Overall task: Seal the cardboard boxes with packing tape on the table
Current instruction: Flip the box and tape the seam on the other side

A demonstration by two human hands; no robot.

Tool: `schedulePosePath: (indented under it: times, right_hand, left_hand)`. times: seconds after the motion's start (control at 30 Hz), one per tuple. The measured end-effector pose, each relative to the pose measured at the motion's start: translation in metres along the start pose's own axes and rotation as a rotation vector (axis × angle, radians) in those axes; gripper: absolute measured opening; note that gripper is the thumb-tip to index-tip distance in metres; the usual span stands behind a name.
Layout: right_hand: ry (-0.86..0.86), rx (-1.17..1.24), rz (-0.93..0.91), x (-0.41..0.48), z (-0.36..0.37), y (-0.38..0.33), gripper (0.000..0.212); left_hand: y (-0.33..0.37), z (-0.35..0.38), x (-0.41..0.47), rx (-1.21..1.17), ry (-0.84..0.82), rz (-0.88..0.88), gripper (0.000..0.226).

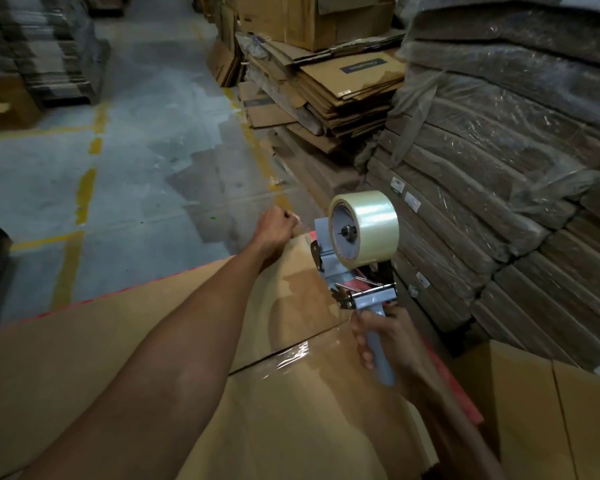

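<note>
A large cardboard box (118,341) fills the lower part of the view, its top flaps meeting at a seam covered by shiny clear tape (291,355). My left hand (278,226) reaches across the box and grips its far top edge with curled fingers. My right hand (385,337) grips the grey handle of a tape dispenser (357,271), held upright just above the box's right side. A roll of clear packing tape (364,230) sits on the dispenser.
A second cardboard box (551,410) stands at the lower right. Plastic-wrapped stacks of flat cardboard (499,168) rise on the right, with loose flattened boxes (326,91) behind. Grey concrete floor (136,150) with yellow lines lies to the left.
</note>
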State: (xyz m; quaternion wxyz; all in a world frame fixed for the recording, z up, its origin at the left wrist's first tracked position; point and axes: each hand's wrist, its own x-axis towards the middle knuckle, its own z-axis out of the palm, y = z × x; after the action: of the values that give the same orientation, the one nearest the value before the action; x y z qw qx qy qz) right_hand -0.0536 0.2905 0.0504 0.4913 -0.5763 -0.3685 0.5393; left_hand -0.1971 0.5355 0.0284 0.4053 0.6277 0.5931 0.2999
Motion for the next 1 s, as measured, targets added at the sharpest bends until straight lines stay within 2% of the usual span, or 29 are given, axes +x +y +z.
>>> schedulePosePath:
  times: [0.1, 0.23, 0.3, 0.47, 0.5, 0.57, 0.63, 0.7, 0.83, 1.0]
  right_hand:
    - [0.008, -0.031, -0.004, 0.003, 0.0, 0.001, 0.029]
    - [0.008, -0.029, 0.006, 0.002, 0.0, 0.002, 0.021]
    - [0.028, -0.033, 0.024, 0.001, 0.0, 0.0, 0.018]
    - [0.118, -0.093, 0.117, 0.001, 0.003, -0.004, 0.018]
    - [0.132, -0.105, 0.135, 0.001, 0.005, -0.006, 0.017]
    - [0.145, -0.118, 0.164, 0.002, 0.007, -0.01, 0.017]
    - [0.143, -0.126, 0.184, 0.003, 0.007, -0.012, 0.016]
    - [0.136, -0.119, 0.197, 0.003, 0.007, -0.012, 0.014]
    - [0.117, -0.124, 0.187, 0.003, 0.005, -0.013, 0.013]
    - [0.116, -0.152, 0.201, 0.007, 0.006, -0.018, 0.018]
  left_hand:
    - [0.0, -0.002, -0.001, 0.007, -0.015, 0.001, 0.019]
    - [-0.001, -0.003, -0.001, 0.133, -0.039, 0.002, 0.016]
    - [-0.001, -0.005, 0.0, 0.226, -0.104, -0.031, 0.014]
    - [0.009, -0.012, 0.005, 0.516, -0.29, -0.109, 0.031]
    - [0.013, -0.013, 0.003, 0.549, -0.29, -0.101, 0.03]
    - [0.019, -0.01, 0.003, 0.57, -0.184, 0.011, 0.02]
    - [0.024, 0.0, -0.005, 0.452, -0.083, 0.148, 0.01]
    - [0.031, 0.006, -0.02, 0.342, -0.086, 0.164, 0.01]
    - [0.03, 0.001, -0.023, 0.502, -0.304, 0.171, 0.019]
    - [0.019, 0.009, -0.023, 0.413, -0.491, 0.112, 0.021]
